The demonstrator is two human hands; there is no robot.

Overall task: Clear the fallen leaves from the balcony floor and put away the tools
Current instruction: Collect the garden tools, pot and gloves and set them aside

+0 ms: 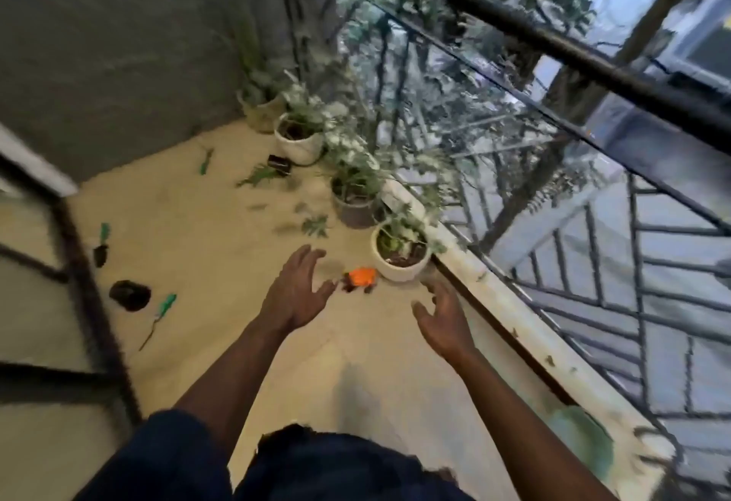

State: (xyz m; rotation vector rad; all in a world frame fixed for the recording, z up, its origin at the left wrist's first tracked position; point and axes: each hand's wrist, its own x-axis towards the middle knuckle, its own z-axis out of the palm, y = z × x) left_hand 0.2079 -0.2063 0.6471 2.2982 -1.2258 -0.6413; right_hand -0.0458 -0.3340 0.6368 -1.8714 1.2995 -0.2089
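Both hands, left (pixel 297 295) and right (pixel 445 320), empty with fingers spread; risk: reaching the orange object (pixel 360 277) may knock the white pot (pixel 399 259) just beside it.

On the balcony floor (pixel 221 231) I count four plant pots along the railing: a tan pot (pixel 264 113) in the corner, a white pot (pixel 297 140), a grey pot (pixel 355 206) and another white pot (pixel 400 259). There are three hand tools with green handles: one far (pixel 205 161), a small trowel (pixel 102 245) and one nearer (pixel 160 316). Two small black pots are there, one lying on its side (pixel 279 164), one by the door frame (pixel 130 295). One orange object (pixel 360 278) is seen. Fallen leaves (pixel 314 225) are several, too blurred to count. Two hands, left (pixel 298 291) and right (pixel 443 312), both empty with fingers spread
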